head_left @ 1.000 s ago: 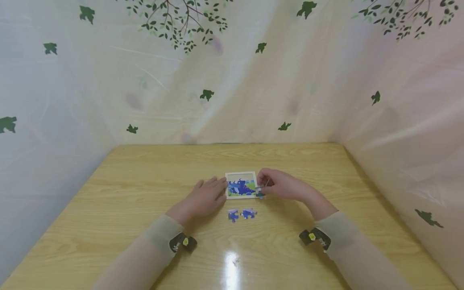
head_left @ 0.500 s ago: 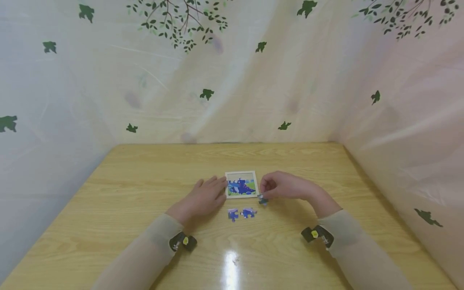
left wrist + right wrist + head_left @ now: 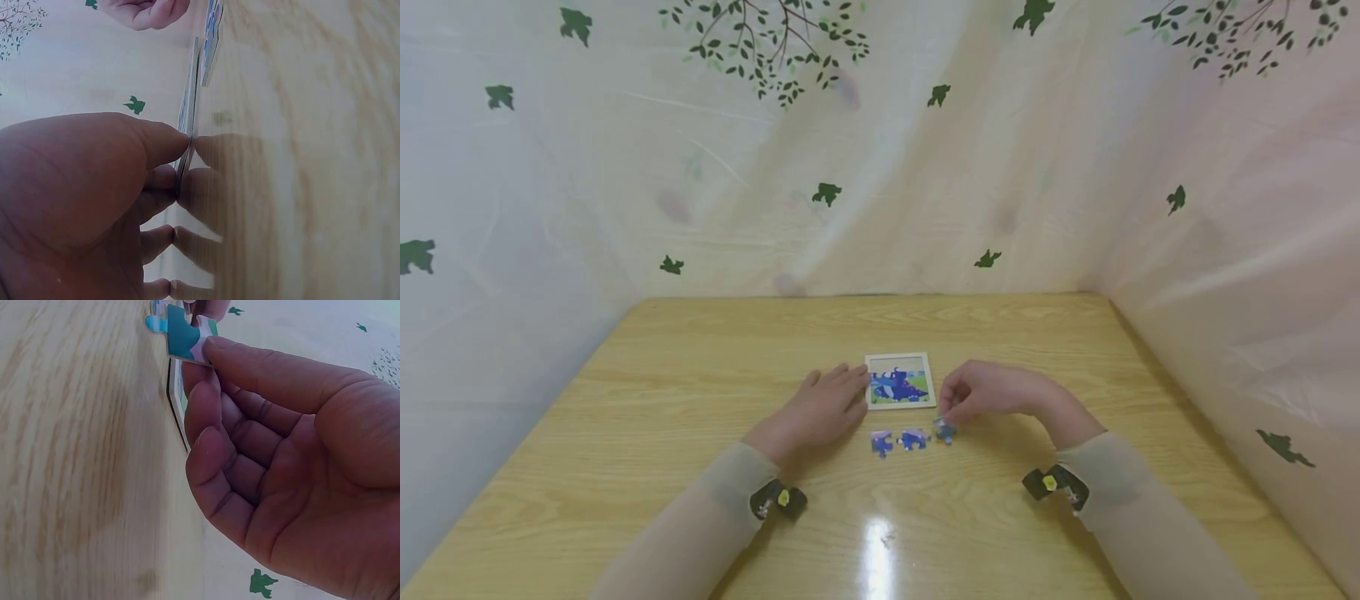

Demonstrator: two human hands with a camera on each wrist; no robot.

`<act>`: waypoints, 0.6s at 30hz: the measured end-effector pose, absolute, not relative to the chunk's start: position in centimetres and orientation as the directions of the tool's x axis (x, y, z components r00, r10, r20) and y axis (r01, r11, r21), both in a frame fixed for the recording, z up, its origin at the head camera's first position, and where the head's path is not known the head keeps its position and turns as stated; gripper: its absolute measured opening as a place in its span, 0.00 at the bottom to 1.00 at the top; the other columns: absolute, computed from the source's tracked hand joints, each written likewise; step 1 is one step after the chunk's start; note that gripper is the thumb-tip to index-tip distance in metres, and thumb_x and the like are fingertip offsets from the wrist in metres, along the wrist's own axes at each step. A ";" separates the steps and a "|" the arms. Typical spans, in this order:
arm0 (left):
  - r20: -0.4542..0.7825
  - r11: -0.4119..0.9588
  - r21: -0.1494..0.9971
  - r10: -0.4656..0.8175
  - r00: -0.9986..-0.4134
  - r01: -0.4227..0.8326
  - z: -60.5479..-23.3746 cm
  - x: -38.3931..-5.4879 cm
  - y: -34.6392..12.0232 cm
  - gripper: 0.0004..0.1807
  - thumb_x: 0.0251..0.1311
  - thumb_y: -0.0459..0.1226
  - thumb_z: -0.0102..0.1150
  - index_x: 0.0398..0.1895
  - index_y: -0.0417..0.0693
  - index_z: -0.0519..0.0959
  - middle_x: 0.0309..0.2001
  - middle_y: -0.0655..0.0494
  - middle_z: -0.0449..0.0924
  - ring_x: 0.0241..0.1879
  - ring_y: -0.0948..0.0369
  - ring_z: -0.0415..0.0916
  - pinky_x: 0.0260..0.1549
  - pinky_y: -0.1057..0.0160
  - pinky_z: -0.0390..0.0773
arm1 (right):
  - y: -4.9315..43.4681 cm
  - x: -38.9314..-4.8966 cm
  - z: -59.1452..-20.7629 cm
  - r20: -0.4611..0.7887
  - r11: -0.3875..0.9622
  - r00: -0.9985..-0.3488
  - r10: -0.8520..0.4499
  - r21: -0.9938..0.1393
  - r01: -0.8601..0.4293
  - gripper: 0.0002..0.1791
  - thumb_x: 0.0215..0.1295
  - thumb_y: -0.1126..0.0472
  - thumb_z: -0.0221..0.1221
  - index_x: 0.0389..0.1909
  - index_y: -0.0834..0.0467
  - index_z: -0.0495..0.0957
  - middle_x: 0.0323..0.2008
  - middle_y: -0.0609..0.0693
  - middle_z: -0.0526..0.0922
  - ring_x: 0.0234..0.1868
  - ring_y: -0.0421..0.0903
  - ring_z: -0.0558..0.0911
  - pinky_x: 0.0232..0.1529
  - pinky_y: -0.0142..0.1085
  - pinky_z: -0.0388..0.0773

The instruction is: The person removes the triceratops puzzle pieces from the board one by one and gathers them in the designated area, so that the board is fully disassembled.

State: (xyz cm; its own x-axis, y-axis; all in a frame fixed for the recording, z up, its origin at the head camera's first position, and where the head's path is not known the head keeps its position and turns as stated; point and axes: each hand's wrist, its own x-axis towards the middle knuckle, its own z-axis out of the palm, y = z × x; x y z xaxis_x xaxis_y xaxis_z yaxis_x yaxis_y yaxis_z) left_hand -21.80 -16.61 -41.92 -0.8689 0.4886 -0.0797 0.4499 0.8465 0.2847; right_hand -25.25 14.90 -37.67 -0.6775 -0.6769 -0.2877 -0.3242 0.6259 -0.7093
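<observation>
A small white-framed jigsaw puzzle (image 3: 900, 387) lies on the table, its lower part filled with a blue dinosaur picture and its upper strip plain. My left hand (image 3: 822, 410) rests at its left edge with fingers extended; in the left wrist view the thumb and fingertips touch the frame's side. Between thumb and fingers, my right hand (image 3: 992, 392) pinches a teal and lilac puzzle piece (image 3: 182, 336), just off the frame's lower right corner. Two loose purple-blue pieces, a left one (image 3: 882, 443) and a right one (image 3: 913, 439), lie in front of the frame.
The wooden table (image 3: 700, 350) reaches back to a pale curtain (image 3: 895, 150) printed with green leaves and branches. More curtain hangs along both sides. Each wrist wears a black camera band, such as the left one (image 3: 778, 502).
My right hand has drawn the pinched piece from the frame's right edge toward the near side, level with the loose pieces. My left hand has stayed in place.
</observation>
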 end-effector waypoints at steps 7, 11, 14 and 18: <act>-0.081 0.848 0.277 0.488 -0.869 0.451 -41.9 -21.9 -16.6 0.33 0.89 0.49 0.44 0.88 0.46 0.62 0.88 0.47 0.54 0.87 0.42 0.49 0.83 0.30 0.44 | 14.9 -25.3 -38.1 -0.298 0.653 -0.684 -0.666 -0.675 -0.343 0.03 0.74 0.59 0.72 0.38 0.51 0.87 0.35 0.45 0.85 0.37 0.44 0.78 0.40 0.37 0.75; -0.082 0.849 0.280 0.487 -0.869 0.449 -41.9 -21.9 -16.6 0.33 0.89 0.49 0.44 0.88 0.46 0.62 0.88 0.48 0.54 0.87 0.42 0.48 0.83 0.30 0.44 | 14.8 -25.3 -38.3 -0.300 0.660 -0.685 -0.664 -0.666 -0.348 0.03 0.73 0.60 0.72 0.38 0.52 0.87 0.35 0.44 0.85 0.38 0.44 0.78 0.42 0.37 0.76; -0.083 0.848 0.281 0.487 -0.869 0.449 -41.9 -21.9 -16.6 0.33 0.88 0.49 0.44 0.88 0.45 0.62 0.88 0.47 0.54 0.87 0.42 0.49 0.83 0.30 0.44 | 14.7 -25.2 -38.4 -0.305 0.670 -0.692 -0.654 -0.657 -0.344 0.03 0.73 0.61 0.72 0.37 0.52 0.87 0.34 0.44 0.85 0.38 0.43 0.78 0.43 0.38 0.76; -0.084 0.851 0.276 0.485 -0.870 0.447 -42.0 -21.9 -16.6 0.32 0.89 0.49 0.44 0.88 0.46 0.62 0.88 0.47 0.54 0.87 0.42 0.49 0.83 0.30 0.44 | 14.4 -25.1 -38.4 -0.312 0.686 -0.699 -0.643 -0.641 -0.346 0.04 0.72 0.60 0.72 0.37 0.53 0.88 0.33 0.44 0.84 0.37 0.43 0.78 0.42 0.37 0.75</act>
